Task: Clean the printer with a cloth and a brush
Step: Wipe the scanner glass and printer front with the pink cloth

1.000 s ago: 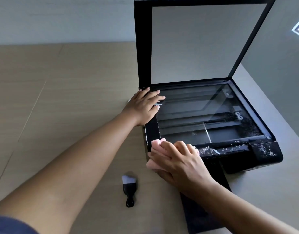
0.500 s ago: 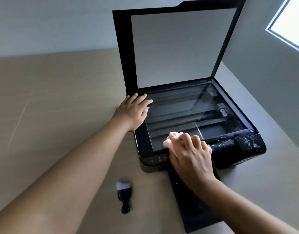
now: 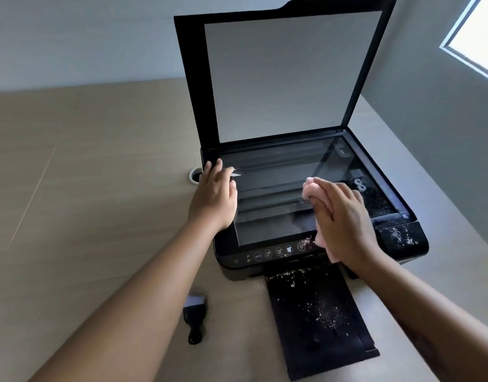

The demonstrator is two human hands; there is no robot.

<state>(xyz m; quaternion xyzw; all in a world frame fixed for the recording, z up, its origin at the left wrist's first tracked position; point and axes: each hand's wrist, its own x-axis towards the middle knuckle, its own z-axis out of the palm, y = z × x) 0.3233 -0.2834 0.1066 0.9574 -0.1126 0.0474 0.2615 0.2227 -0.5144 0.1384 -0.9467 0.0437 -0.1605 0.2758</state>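
My left hand (image 3: 215,199) lies flat with straight fingers on the left edge of the printer (image 3: 402,241). My right hand (image 3: 344,224) curls around the pink cloth (image 3: 311,190) and presses it on the scanner glass (image 3: 278,194). The brush (image 3: 195,318) lies on the table (image 3: 99,188) in front, and one button (image 3: 258,256) reads "Wi-Fi".

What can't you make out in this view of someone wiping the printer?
All from the head view:
1. Most of the pink cloth: covered by the right hand.
2. The scanner glass beneath that hand: hidden, so any dirt there is unknown.
3. Control-panel icons: too small to read.
4. Round table hole: partly behind the left hand.
5. Brush bristles: blurred.
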